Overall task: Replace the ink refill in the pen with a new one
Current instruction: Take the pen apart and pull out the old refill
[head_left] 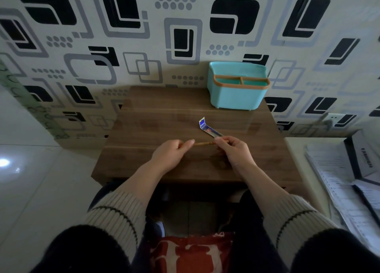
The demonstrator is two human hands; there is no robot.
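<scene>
With the left hand (171, 149) and right hand (234, 147) each pinching 1 end of the brown pen (204, 143) just above the table (144, 129), probably unscrewing it, she should twist gently, the packaged refill (209, 130) lying just beyond.

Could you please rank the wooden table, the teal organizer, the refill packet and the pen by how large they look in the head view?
1. wooden table, by far the largest.
2. teal organizer.
3. and 4. refill packet and pen: similar visible length, and both hands cover the pen's ends, so I would not rank them.
</scene>
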